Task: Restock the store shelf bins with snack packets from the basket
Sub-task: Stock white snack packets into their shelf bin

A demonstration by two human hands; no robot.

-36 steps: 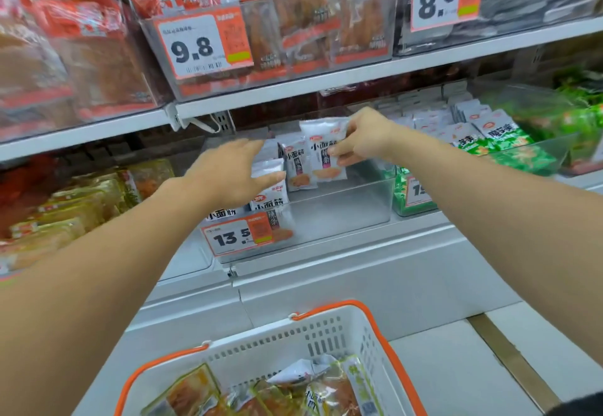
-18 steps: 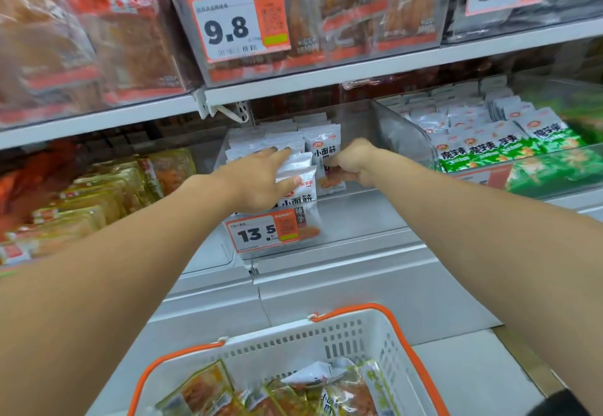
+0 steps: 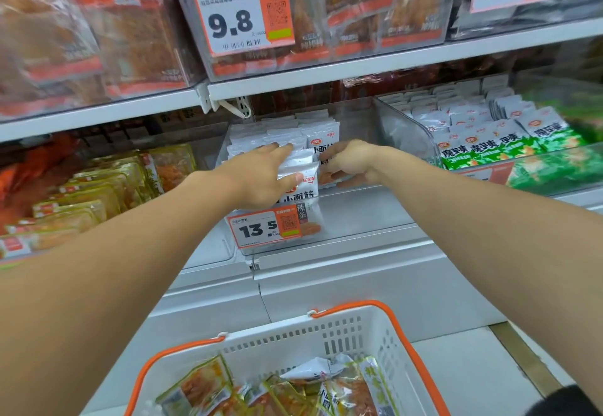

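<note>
Hands are both reaching into the clear shelf bin (image 3: 404, 128) with the 13.5 price tag (image 3: 264, 229). Left hand (image 3: 261, 177) is lying flat with fingers straight, pressing against the standing white snack packets (image 3: 300, 162), thumb touching the front one. Right hand (image 3: 350, 162) is curling its fingers round another white packet (image 3: 323, 141) just beside the row. White basket (image 3: 352, 327) with orange handles is sitting below, near the shelf base, holding yellow-edged packets (image 3: 202, 386). Green packets (image 3: 489, 148) are filling the neighbouring bin on the right.
</note>
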